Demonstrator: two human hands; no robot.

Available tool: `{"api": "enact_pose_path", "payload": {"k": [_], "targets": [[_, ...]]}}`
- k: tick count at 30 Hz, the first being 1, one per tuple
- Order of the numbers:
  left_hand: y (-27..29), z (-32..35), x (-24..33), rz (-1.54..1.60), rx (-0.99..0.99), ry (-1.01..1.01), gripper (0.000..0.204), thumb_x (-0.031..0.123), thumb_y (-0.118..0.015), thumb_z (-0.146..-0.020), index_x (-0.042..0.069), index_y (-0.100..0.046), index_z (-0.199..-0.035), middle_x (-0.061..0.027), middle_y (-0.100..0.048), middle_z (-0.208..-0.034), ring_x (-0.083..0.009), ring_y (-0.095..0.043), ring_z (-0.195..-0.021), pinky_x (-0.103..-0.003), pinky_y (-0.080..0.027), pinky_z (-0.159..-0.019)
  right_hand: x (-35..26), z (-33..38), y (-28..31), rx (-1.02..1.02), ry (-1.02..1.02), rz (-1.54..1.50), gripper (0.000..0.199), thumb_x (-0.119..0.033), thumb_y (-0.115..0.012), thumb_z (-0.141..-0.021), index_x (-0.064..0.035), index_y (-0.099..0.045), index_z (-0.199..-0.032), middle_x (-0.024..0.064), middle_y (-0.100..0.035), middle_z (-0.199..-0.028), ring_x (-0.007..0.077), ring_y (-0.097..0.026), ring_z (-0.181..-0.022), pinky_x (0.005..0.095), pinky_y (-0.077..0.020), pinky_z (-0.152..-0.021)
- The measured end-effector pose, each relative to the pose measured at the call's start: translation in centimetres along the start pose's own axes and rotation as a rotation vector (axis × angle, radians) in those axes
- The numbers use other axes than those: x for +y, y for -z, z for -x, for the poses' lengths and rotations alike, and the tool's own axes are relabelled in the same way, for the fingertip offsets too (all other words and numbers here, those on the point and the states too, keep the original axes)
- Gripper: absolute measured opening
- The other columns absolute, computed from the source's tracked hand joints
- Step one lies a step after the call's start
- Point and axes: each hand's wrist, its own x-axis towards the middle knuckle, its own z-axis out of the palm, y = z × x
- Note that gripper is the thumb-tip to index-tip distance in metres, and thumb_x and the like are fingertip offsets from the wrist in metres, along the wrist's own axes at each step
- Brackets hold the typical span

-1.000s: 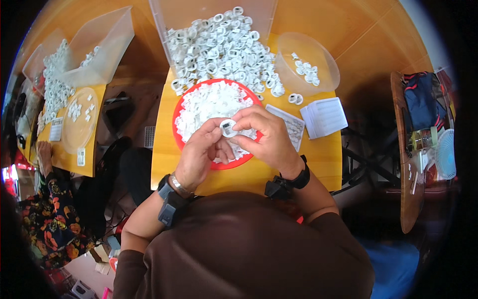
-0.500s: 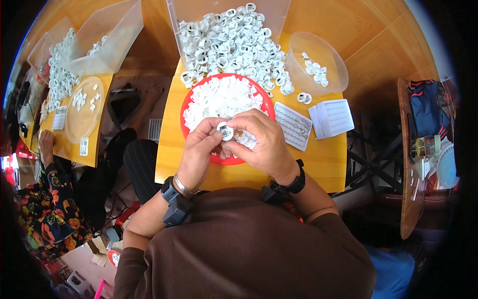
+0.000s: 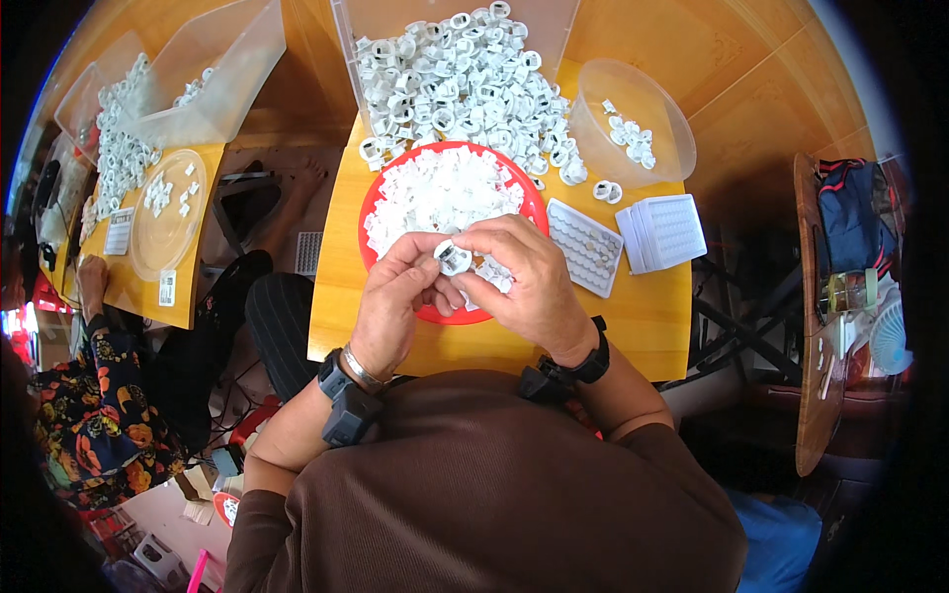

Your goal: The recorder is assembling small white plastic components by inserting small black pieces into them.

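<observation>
Disc (image 3: pixel 453 259), white, in narrow fingertip pinch of left hand (image 3: pixel 395 294) and right hand (image 3: pixel 529 277)

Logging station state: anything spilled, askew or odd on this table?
White parts heap spreads from the clear bin onto the yellow table, and two round parts lie apart beside the round tub: looks spilled, possibly deliberate. Damage is too fine to judge.

Red tray (image 3: pixel 535 201) on yellow table (image 3: pixel 647 331)

A round white part (image 3: pixel 452 259) is being held by the left hand (image 3: pixel 393 296) and right hand (image 3: pixel 526 282) above a red tray (image 3: pixel 535 204); stacked white trays (image 3: pixel 664 235) are being supported near the surface's (image 3: pixel 643 341) right edge.
</observation>
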Motion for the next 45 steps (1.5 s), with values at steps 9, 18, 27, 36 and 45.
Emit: {"api": "enact_pose_path", "payload": {"k": [9,18,27,36,45], "targets": [[0.0,-0.3,-0.8,0.206,-0.034,0.017,0.018,0.013,-0.046,-0.097,0.004,-0.050,-0.112,-0.0097,-0.064,-0.088,-0.0168,-0.064,-0.070,-0.026,-0.052,-0.063,-0.3,0.1,0.0,-0.005,-0.008,0.044,0.036,-0.007,-0.075,-0.068,-0.0056,-0.062,-0.101,0.0102,-0.060,-0.098,0.0288,-0.059,-0.092,0.0372,-0.0491,-0.077],[0.8,-0.5,-0.9,0.246,-0.164,0.099,0.024,0.022,-0.047,-0.097,0.003,-0.049,-0.112,-0.0100,-0.062,-0.085,-0.0182,-0.062,-0.070,-0.029,-0.052,-0.068,0.5,0.9,0.0,-0.080,-0.002,-0.086,0.036,-0.007,-0.071,-0.073,-0.0065,-0.065,-0.109,0.0091,-0.059,-0.105,0.0273,-0.056,-0.098,0.0368,-0.0473,-0.085],[1.7,-0.9,-1.5,0.262,-0.150,0.084,0.022,0.018,-0.052,-0.095,0.002,-0.050,-0.111,-0.0203,-0.064,-0.097,-0.0226,-0.064,-0.077,-0.030,-0.052,-0.068,3.6,5.8,6.5,0.018,-0.326,0.436,0.017,-0.011,-0.063,-0.082,-0.0016,-0.063,-0.096,0.0149,-0.060,-0.089,0.0331,-0.059,-0.086,0.0415,-0.0487,-0.074],[1.3,-0.7,-1.8,0.208,-0.130,0.146,0.024,0.021,-0.054,-0.094,0.003,-0.049,-0.109,-0.0209,-0.064,-0.096,-0.0220,-0.064,-0.075,-0.028,-0.054,-0.068,5.4,9.4,8.7,-0.056,-0.591,0.741,0.011,-0.011,-0.060,-0.084,-0.0010,-0.064,-0.088,0.0155,-0.059,-0.086,0.0350,-0.060,-0.081,0.0443,-0.0487,-0.070],[1.0,-0.3,-1.8,0.197,-0.106,0.150,0.024,0.023,-0.054,-0.094,0.003,-0.050,-0.107,-0.0199,-0.064,-0.093,-0.0204,-0.064,-0.074,-0.027,-0.053,-0.065,4.8,8.4,7.8,0.006,-0.593,0.713,0.012,-0.016,-0.063,-0.084,-0.0047,-0.064,-0.086,0.0130,-0.058,-0.086,0.0329,-0.060,-0.083,0.0438,-0.0484,-0.069]]}}
